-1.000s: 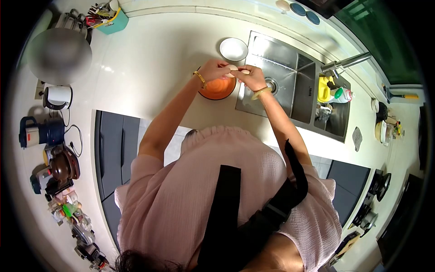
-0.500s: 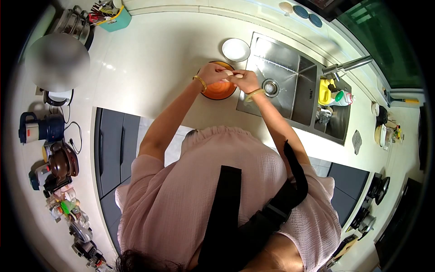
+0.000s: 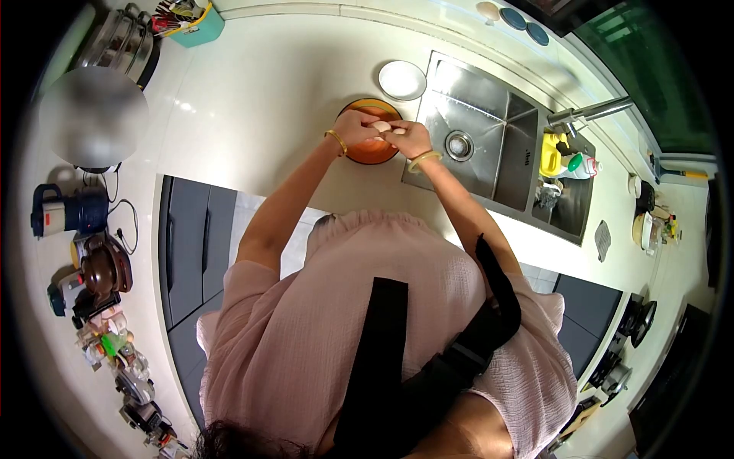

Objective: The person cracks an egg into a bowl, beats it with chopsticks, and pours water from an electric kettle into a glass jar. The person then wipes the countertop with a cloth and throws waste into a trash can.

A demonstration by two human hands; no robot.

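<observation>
Two pale pieces [image 3: 381, 126]: left hand [image 3: 353, 128] and right hand [image 3: 415, 139], fingers clamped on them above orange bowl [image 3: 371, 158], probably so drips land inside.

The person wears a loose, crinkled pale pink top [image 3: 367, 298] with short sleeves and a gathered edge, black straps [image 3: 375, 344] with a buckle [image 3: 465, 358], a yellow bangle [image 3: 335, 142] and a pale one [image 3: 424, 160].

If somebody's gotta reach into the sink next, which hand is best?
Probably the right hand: it's right by the sink. The left hand is farther away, at the orange bowl.
</observation>
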